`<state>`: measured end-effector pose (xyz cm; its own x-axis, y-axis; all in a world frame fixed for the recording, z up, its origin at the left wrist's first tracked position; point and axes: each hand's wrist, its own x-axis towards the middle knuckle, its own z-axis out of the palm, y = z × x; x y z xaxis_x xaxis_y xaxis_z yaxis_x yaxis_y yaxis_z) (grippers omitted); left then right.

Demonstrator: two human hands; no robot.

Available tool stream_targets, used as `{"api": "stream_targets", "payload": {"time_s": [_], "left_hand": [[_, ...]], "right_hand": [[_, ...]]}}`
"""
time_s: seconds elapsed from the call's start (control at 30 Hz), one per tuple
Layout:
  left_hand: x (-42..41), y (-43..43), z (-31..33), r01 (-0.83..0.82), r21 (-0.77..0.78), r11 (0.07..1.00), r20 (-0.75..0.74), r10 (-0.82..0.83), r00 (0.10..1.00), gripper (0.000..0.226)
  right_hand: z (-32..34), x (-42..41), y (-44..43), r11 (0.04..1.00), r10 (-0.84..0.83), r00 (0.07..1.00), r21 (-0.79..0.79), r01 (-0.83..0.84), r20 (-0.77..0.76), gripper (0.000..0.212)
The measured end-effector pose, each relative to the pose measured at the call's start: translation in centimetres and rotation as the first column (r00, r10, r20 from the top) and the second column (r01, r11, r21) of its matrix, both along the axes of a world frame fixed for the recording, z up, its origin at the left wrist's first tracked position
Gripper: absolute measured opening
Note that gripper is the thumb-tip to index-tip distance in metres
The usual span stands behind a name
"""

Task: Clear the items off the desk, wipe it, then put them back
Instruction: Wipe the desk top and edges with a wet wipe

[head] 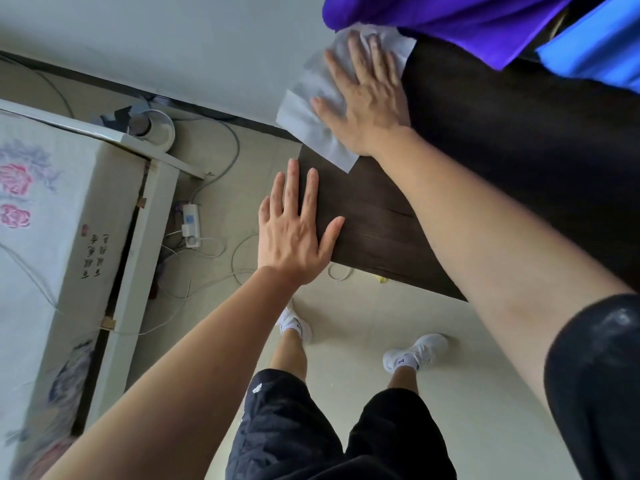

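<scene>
The dark wooden desk (502, 174) runs from the centre to the right edge. My right hand (367, 98) lies flat, fingers spread, pressing a white wipe (311, 112) onto the desk's far left corner; part of the wipe hangs past the desk's edge. At the near left corner, my left hand (294, 230) rests flat with fingers apart and holds nothing. The desk surface between and right of my hands is bare.
Purple cloth (450, 19) and blue cloth (595, 46) lie over the desk's far right. A bed (52, 220) with a white frame stands at the left. A power strip (191, 220), cables and a fan base (152, 128) lie on the floor beside it.
</scene>
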<state>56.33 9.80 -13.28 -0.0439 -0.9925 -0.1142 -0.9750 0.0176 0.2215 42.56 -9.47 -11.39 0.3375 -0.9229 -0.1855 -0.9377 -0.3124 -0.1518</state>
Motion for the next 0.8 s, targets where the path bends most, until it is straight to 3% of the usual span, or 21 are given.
{"api": "stream_targets", "payload": {"time_s": [0.27, 0.4, 0.57, 0.8], "left_hand": [[0.1, 0.2, 0.4, -0.012, 0.008, 1.000, -0.001, 0.012, 1.000, 0.077], [-0.2, 0.2, 0.4, -0.010, -0.003, 1.000, -0.004, 0.010, 1.000, 0.076], [-0.1, 0.1, 0.4, -0.010, -0.001, 1.000, -0.010, 0.010, 1.000, 0.077], [0.0, 0.0, 0.6, -0.008, 0.045, 0.999, 0.018, 0.007, 1.000, 0.077]], "right_hand": [[-0.4, -5.3, 7.8, 0.975, 0.223, 0.975, 0.019, -0.223, 0.016, 0.068], [-0.4, -8.2, 8.9, 0.990, 0.138, 0.990, 0.044, -0.137, -0.022, 0.068], [-0.2, -3.3, 5.1, 0.999, -0.044, 0.999, 0.018, 0.044, 0.004, 0.070], [-0.4, -0.6, 6.4, 1.000, 0.024, 0.997, 0.006, -0.025, 0.068, 0.068]]}}
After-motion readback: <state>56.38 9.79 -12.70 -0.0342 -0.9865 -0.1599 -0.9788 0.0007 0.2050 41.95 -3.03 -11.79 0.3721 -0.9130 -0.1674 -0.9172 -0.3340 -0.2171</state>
